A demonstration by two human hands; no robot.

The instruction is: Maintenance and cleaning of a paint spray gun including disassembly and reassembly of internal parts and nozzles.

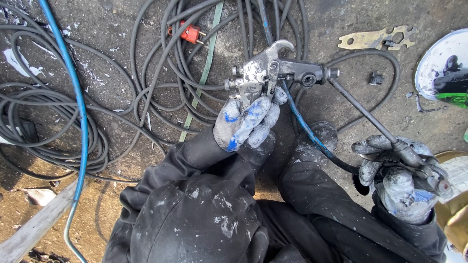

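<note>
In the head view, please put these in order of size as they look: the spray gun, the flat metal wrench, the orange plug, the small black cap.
1. spray gun, though it is held nearer the camera
2. flat metal wrench
3. orange plug
4. small black cap

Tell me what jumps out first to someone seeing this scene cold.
The paint-spattered metal spray gun at top centre, held up by the gloved left hand. Next, the gloved right hand at lower right, closed on the end of the gun's long rod. Behind them, black cables tangle over the dirty ground, crossed by a bright blue hose on the left.
</note>
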